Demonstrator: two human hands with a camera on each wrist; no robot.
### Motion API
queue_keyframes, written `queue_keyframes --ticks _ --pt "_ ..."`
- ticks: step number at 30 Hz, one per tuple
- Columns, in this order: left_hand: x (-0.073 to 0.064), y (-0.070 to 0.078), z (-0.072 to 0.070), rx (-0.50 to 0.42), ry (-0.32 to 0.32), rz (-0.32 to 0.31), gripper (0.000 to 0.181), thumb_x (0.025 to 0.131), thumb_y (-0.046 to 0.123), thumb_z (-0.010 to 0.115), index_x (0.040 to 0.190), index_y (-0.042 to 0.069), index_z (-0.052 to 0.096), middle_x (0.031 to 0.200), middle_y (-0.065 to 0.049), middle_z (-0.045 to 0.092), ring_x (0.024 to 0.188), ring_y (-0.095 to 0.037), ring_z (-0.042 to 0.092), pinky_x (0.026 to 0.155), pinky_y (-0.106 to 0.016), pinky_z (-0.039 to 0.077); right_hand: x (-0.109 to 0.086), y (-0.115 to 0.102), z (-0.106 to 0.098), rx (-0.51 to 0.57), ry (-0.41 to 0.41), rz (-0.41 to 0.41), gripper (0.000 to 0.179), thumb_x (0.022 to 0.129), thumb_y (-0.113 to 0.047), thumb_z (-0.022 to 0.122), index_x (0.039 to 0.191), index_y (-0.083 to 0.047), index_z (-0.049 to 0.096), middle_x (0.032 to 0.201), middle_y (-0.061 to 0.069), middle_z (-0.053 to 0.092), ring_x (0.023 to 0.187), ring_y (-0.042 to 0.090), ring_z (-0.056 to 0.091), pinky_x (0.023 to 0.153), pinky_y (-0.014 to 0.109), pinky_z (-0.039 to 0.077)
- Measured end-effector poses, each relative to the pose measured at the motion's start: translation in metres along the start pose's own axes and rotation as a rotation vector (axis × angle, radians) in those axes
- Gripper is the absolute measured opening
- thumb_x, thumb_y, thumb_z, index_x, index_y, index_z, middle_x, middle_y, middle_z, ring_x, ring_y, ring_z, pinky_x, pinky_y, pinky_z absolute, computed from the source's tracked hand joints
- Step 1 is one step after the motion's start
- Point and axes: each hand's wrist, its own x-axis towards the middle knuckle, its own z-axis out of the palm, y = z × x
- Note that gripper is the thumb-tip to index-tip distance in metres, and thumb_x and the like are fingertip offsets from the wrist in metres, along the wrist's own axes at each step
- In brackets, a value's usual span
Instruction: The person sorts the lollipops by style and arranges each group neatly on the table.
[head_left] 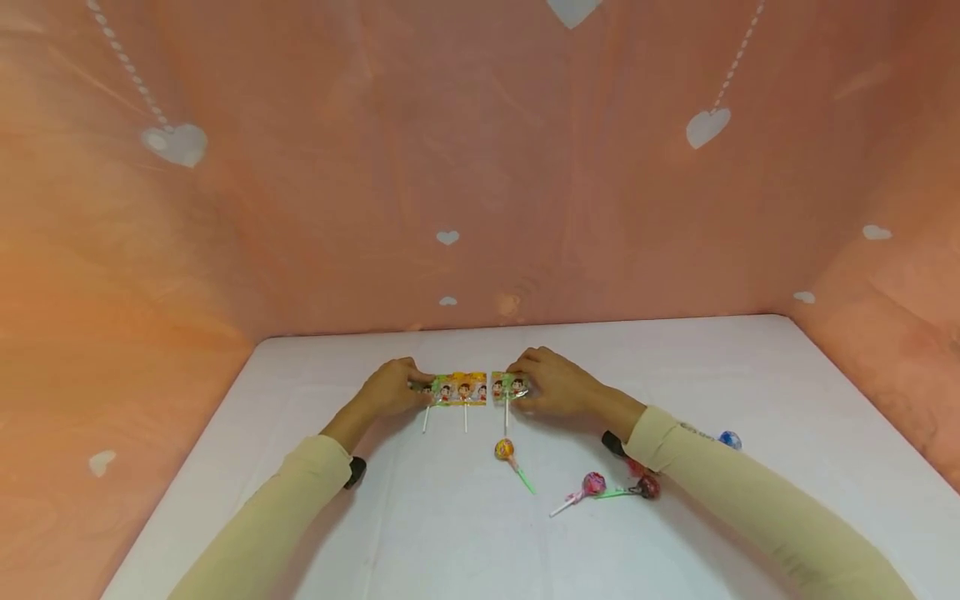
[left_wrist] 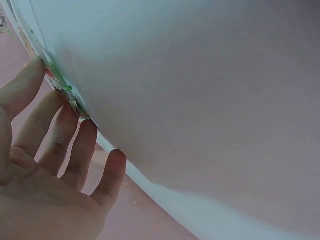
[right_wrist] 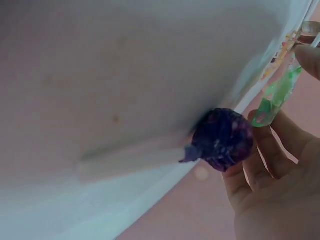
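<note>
In the head view, my left hand pinches the left end of a short row of flat-wrapped lollipops on the white table. A green-wrapped lollipop is at that end, partly hidden by the thumb, beside an orange-wrapped lollipop. Both white sticks point toward me. Just to the right, across a narrow gap, my right hand holds another green-wrapped lollipop by its right edge. The right wrist view has this green wrapper between thumb and fingers. My left hand has its fingertips against the row.
A round yellow lollipop with a green stick lies below the right-hand wrapper. Nearer my right sleeve are a pink lollipop, a dark red one and a blue one. A curtain with hearts rises behind the table.
</note>
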Motion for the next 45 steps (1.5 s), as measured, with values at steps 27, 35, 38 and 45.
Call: queue_keyframes --ticks 27,35,38,45 --pt "0.001 -0.0029 0.0014 0.007 -0.012 0.009 0.04 0.086 0.024 0.078 0.121 0.008 0.071 0.097 -0.007 0.062 0.086 -0.018 0.052 0.075 -0.031 0.043 -0.0001 0.0028 0.0009 0.04 -0.039 0.044 0.051 0.085 -0.039 0.07 0.128 -0.011 0.064 0.124 0.004 0.062 0.119 0.023 0.055 0.106 0.042 0.044" --pt "0.0045 -0.0013 0.0015 -0.005 -0.018 0.027 0.04 0.086 0.023 0.077 0.122 0.007 0.071 0.096 -0.007 0.061 0.084 -0.018 0.05 0.073 -0.029 0.041 -0.002 0.0017 -0.0014 -0.022 -0.067 0.007 0.05 0.087 -0.038 0.071 0.127 -0.009 0.064 0.125 0.006 0.062 0.118 0.024 0.056 0.106 0.042 0.045" --pt "0.0048 -0.0018 0.0028 0.002 -0.018 0.024 0.04 0.085 0.024 0.078 0.121 0.007 0.071 0.094 -0.006 0.061 0.082 -0.017 0.049 0.071 -0.028 0.039 -0.0037 0.0 -0.0016 -0.025 -0.083 0.01 0.049 0.088 -0.037 0.07 0.128 -0.009 0.064 0.127 0.007 0.061 0.12 0.025 0.055 0.106 0.042 0.045" --pt "0.0029 -0.0022 -0.0004 -0.005 -0.011 0.009 0.04 0.085 0.024 0.079 0.12 0.008 0.072 0.093 -0.006 0.061 0.081 -0.017 0.048 0.07 -0.028 0.038 -0.0019 -0.002 -0.0027 -0.006 -0.097 0.014 0.051 0.09 -0.037 0.069 0.132 -0.009 0.061 0.129 0.007 0.059 0.123 0.024 0.054 0.107 0.042 0.044"
